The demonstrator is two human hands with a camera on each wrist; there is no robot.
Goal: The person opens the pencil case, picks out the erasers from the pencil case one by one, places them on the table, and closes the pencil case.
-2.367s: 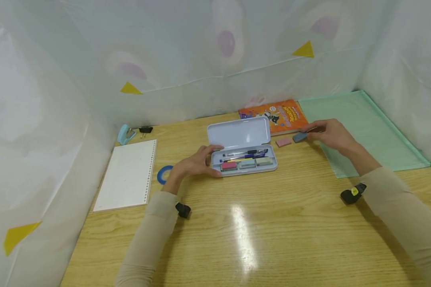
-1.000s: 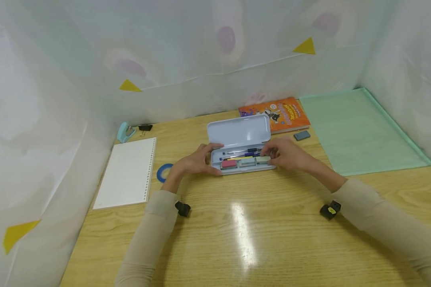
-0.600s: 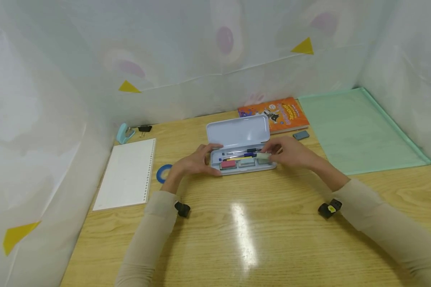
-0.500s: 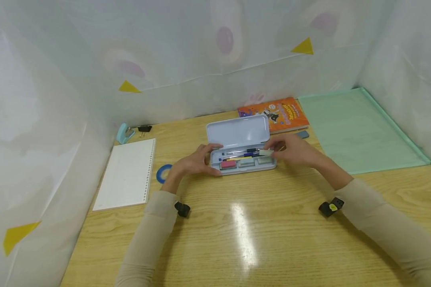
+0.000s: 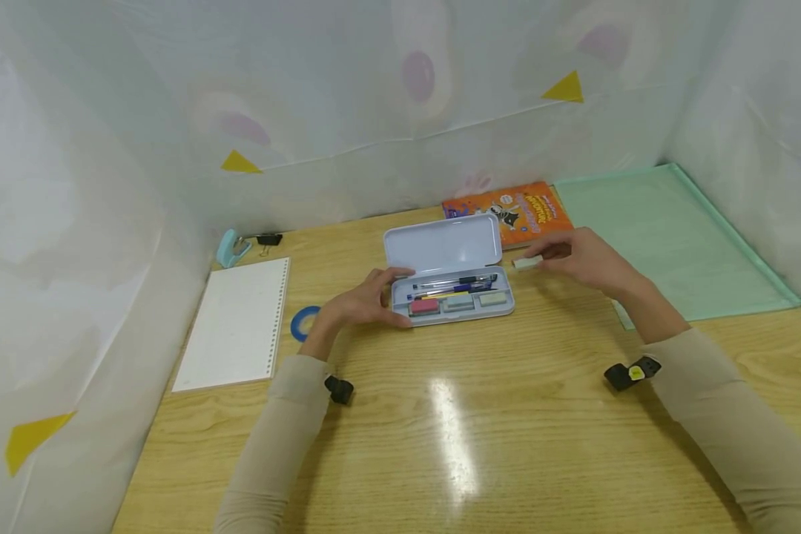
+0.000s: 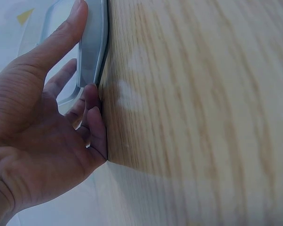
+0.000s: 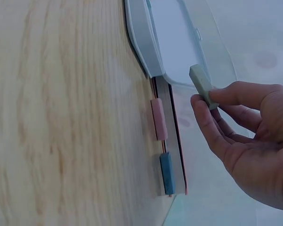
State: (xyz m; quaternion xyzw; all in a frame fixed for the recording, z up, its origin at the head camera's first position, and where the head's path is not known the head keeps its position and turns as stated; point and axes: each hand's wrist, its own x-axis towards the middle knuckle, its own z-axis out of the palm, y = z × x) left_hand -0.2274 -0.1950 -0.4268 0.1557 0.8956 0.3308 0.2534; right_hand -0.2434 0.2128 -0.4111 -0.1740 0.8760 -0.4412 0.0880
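Observation:
A pale blue pencil case (image 5: 440, 246) lies with its lid up in the middle of the table. My left hand (image 5: 363, 302) grips its left end, thumb at the front side and fingers behind. Inside are several pens (image 5: 455, 285), a red-pink eraser (image 5: 423, 305), a pale blue eraser (image 5: 458, 302) and a pale green eraser (image 5: 493, 298). Right of the case, my right hand (image 5: 590, 261) pinches another pale green eraser (image 7: 202, 85) between thumb and fingers, off the table. Below it in the right wrist view lie a pink eraser (image 7: 158, 118) and a dark blue eraser (image 7: 167, 173).
An orange book (image 5: 541, 211) lies behind the case, beside a translucent green mat (image 5: 681, 252) at right. To the left are a blue tape roll (image 5: 297, 325), a white notebook (image 5: 236, 326), a light blue stapler (image 5: 228, 248) and a black binder clip (image 5: 269, 239).
My right hand has let go of the dark blue eraser on the table, taken a pale green eraser from the case's right compartment and carried it rightward. The left hand has stayed in place.

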